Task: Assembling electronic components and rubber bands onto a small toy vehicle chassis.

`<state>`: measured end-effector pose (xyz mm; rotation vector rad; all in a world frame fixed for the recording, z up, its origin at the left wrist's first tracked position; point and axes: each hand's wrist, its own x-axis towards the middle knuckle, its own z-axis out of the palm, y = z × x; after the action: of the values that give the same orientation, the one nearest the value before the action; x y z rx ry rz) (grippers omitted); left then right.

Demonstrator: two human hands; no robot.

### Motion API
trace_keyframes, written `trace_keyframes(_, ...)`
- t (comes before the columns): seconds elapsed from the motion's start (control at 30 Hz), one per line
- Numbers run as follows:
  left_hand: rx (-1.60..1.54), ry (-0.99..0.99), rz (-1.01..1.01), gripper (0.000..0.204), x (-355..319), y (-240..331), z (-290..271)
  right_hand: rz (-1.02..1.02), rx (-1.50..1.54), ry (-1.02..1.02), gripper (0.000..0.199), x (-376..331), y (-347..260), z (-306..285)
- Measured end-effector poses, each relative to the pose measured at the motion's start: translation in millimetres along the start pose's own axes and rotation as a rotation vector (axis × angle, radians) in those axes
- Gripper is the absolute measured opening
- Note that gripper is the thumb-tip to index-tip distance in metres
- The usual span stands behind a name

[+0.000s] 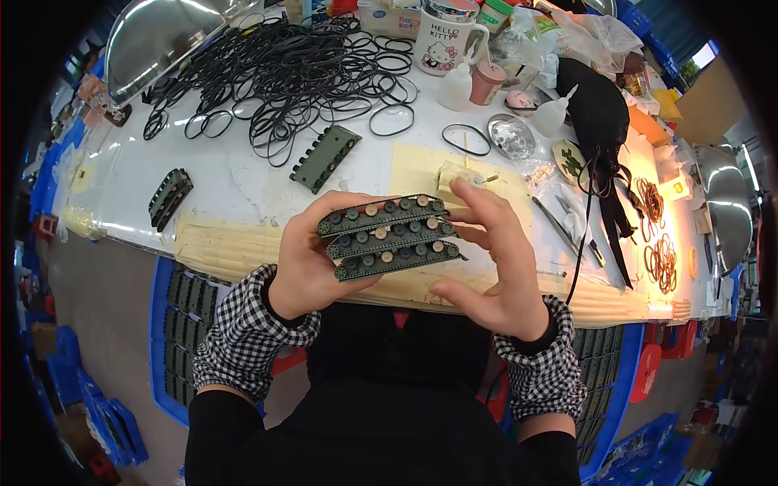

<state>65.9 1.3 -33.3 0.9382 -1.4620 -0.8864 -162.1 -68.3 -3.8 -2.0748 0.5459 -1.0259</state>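
Three dark green toy tank chassis (389, 236) with rows of small wheels along their sides are stacked above the table edge. My left hand (312, 255) is closed around the left end of the stack, its fingers partly hidden behind. Beside the right end, my right hand (502, 267) has its thumb and fingers spread apart. Whether a fingertip touches the stack I cannot tell. Another green chassis (326, 158) lies tilted on the table beyond my left hand. Farther left is a smaller-looking green chassis (169, 198).
A tangled heap of black rubber bands (284, 73) covers the far left. One loose band (466, 139) lies nearer. A white mug (442, 40), squeeze bottle (455, 87), tweezers (555, 219) and black bag (592, 105) stand or lie rightward. Blue trays (156, 324) of green parts flank my lap.
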Motion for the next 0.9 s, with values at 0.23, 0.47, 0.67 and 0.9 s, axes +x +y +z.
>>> trace_keyframes(0.23,-0.023,-0.049,0.172,0.062,8,-10,-2,0.057,0.079,-0.024,0.062,-3,10,3)
trace_keyframes(0.47,-0.035,-0.046,0.196,0.062,7,-13,-4,0.076,0.083,-0.025,0.062,-2,9,4)
trace_keyframes(0.67,0.138,0.002,0.246,0.061,10,-12,-8,-0.041,-0.239,0.087,0.054,8,5,-18)
trace_keyframes(0.9,0.346,0.176,0.212,0.052,20,-9,-3,0.042,-0.576,0.298,0.016,17,34,-39)
